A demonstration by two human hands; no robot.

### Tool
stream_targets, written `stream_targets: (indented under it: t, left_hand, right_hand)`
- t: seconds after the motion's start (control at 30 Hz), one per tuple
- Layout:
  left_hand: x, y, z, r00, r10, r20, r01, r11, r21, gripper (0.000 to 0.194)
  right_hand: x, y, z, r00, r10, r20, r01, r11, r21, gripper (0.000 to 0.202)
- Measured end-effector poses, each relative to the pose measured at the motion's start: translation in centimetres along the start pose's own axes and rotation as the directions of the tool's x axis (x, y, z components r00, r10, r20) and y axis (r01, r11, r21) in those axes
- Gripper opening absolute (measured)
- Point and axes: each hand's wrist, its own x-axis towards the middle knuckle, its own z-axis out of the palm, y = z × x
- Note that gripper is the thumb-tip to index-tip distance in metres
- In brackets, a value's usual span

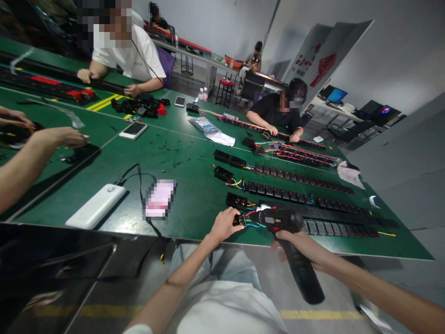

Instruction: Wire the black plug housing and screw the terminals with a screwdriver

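Observation:
My left hand [223, 225] pinches a small black wired electrical module [238, 220] at the table's near edge. Red, blue and green wires [253, 225] run from it toward a long strip of grey sockets [337, 228]. In my right hand [301, 242] is a black cordless drill [303, 271], its handle slanting down past the table edge. The drill's front end points left at the wired module; whether its bit touches the module I cannot tell. Just behind my left hand lies an open black end housing [237, 201] with coloured wires.
More socket strips [278, 191] lie in rows on the green table [194, 162]. To the left are a white power bank [97, 204], its cable and a blurred phone [160, 198]. Another person's arm [31, 150] reaches in from the left; co-workers sit across the table.

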Motion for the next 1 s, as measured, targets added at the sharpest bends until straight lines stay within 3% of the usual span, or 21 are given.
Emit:
stream_targets:
  t: [0.37, 0.57, 0.77, 0.9, 1.0]
  left_hand:
    - [-0.2, 0.2, -0.2, 1.000, -0.030, -0.004, 0.030, 1.000, 0.007, 0.043]
    - [-0.2, 0.2, -0.1, 1.000, -0.026, -0.007, 0.027, 1.000, 0.007, 0.043]
    - [-0.2, 0.1, 0.0, 1.000, -0.012, -0.011, 0.012, 1.000, 0.005, 0.041]
    - [-0.2, 0.1, 0.1, 1.000, -0.027, -0.006, 0.027, 1.000, 0.004, 0.041]
    - [-0.1, 0.1, 0.2, 1.000, -0.021, -0.006, 0.021, 1.000, 0.006, 0.042]
  right_hand:
    - [-0.1, 0.4, -0.2, 1.000, 0.007, 0.006, -0.007, 0.998, -0.062, 0.031]
    - [-0.3, 0.0, 0.6, 1.000, 0.027, -0.013, -0.027, 1.000, -0.010, 0.018]
    - [0.0, 0.4, 0.7, 1.000, 0.008, 0.006, -0.008, 1.000, 0.002, 0.019]
    - [0.4, -0.4, -0.1, 0.998, -0.013, 0.069, 0.018, 0.997, -0.078, 0.025]
    - [1.5, -2.6, -0.9, 0.983, -0.008, 0.185, 0.049, 0.976, -0.214, 0.032]
